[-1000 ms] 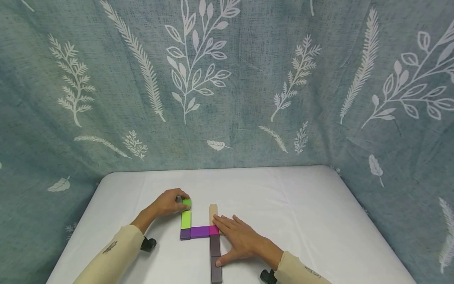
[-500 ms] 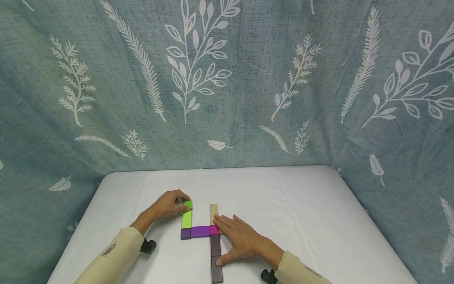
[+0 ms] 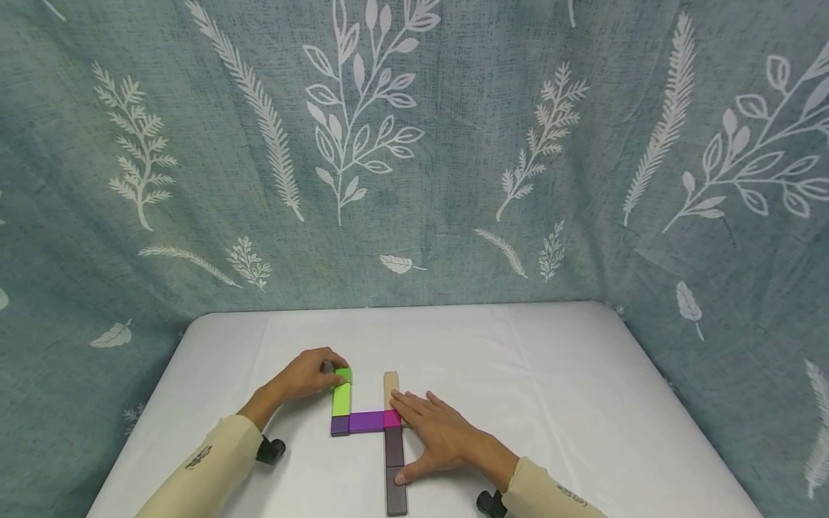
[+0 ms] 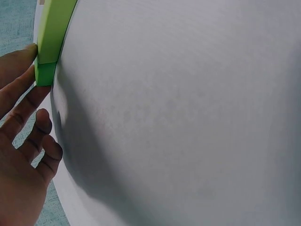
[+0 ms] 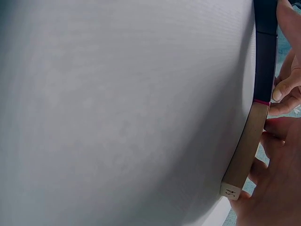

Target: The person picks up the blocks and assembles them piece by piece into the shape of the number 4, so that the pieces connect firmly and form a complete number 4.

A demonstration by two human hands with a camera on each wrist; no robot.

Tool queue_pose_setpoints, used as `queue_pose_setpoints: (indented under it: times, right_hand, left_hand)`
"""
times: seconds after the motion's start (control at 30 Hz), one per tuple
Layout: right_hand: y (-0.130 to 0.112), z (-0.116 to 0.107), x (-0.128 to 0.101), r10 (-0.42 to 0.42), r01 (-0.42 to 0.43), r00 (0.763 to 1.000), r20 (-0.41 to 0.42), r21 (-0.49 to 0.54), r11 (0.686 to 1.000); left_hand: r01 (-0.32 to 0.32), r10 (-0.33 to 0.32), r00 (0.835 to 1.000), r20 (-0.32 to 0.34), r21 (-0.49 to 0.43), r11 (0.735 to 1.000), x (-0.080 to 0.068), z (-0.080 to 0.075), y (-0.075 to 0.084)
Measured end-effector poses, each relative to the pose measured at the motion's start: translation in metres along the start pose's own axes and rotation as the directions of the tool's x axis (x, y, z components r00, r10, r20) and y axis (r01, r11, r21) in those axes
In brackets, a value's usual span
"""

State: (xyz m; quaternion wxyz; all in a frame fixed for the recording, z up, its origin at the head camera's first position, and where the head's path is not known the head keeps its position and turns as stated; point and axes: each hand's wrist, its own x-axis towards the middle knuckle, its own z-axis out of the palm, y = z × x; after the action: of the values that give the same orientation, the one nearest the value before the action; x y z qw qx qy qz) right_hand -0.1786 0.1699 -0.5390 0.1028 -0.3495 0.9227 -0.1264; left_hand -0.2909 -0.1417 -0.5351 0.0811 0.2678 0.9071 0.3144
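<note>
In the head view, the thumb and fingers of my left hand (image 3: 311,374) pinch a small green block (image 3: 343,375). Its near end meets a lime block (image 3: 341,400). Below that come a dark purple block (image 3: 340,426) and a purple block (image 3: 366,422) running right to a pink block (image 3: 391,419). My right hand (image 3: 447,435) lies flat, fingers spread, over the row. Its thumb touches the lower dark grey block (image 3: 396,496); its index finger reaches a tan block (image 3: 391,383). The right wrist view shows a tan block (image 5: 247,146) with a marked end.
All blocks lie on a white-covered table (image 3: 550,374). Behind it hangs a teal leaf-patterned cloth (image 3: 453,180). Black wrist cameras show under the left wrist (image 3: 270,450) and beside the right wrist (image 3: 491,503). Another dark grey block (image 3: 393,447) sits between the pink one and the lower dark grey one.
My left hand has drawn the green block slightly nearer, and the gap between it and the lime block has closed. My right hand has stayed in place.
</note>
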Motion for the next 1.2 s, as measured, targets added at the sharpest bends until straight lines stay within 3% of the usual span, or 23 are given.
queue_pose_setpoints:
  times: [1.2]
  right_hand:
    - [-0.0008,-0.0023,-0.0006,-0.002,0.002,1.0,0.003,0.001,1.0]
  left_hand:
    - [-0.004,0.004,1.0,-0.011,-0.02,1.0,-0.0028,0.0017,0.002]
